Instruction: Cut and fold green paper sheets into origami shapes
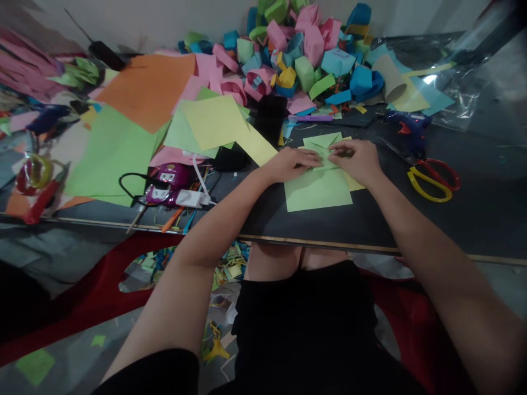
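Note:
A pale green sheet of paper lies near the table's front edge, its upper part folded, with creased flaps at the far end. My left hand rests on the left side of the folded part, fingers stretched out and lying flat. On the right side, my right hand has thumb and fingertips pinched together at a fold of the green paper. Part of the fold is hidden under the fingers. Beneath, a yellow sheet sticks out on the right.
Red-and-yellow-handled scissors and a blue glue gun lie to the right. Folded paper pieces are heaped at the back. Left are coloured sheets, a purple power socket and red pliers. A purple pen lies beyond my hands.

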`<state>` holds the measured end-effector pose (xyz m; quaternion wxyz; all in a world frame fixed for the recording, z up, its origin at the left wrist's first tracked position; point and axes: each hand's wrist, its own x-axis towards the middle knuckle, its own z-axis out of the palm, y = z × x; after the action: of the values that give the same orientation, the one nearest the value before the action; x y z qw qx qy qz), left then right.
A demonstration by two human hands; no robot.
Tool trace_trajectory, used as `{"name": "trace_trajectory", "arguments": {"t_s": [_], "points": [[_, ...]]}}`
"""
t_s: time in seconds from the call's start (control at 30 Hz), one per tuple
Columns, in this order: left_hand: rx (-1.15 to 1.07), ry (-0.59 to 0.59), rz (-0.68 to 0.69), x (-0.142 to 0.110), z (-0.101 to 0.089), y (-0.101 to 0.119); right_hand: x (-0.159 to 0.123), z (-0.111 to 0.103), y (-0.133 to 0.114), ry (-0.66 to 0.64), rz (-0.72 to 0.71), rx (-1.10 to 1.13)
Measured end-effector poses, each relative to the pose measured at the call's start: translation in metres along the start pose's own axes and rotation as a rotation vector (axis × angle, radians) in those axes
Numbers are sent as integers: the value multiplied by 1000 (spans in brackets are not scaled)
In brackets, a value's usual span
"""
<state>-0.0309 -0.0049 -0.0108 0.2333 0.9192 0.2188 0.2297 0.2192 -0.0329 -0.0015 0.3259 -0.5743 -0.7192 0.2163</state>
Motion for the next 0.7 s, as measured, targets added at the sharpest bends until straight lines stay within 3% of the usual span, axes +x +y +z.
{"name": "trace_trajectory", "arguments": {"t_s": [0.33, 0.6, 0.7], "points": [[178, -81, 49, -1, -2, 4, 1, 1, 7, 15, -57, 7], [622, -59, -171, 1, 38, 72, 2, 1, 8, -35, -98, -46], [649, -18, -198, 0, 45, 81, 3, 1, 9, -44, -99, -45]]}}
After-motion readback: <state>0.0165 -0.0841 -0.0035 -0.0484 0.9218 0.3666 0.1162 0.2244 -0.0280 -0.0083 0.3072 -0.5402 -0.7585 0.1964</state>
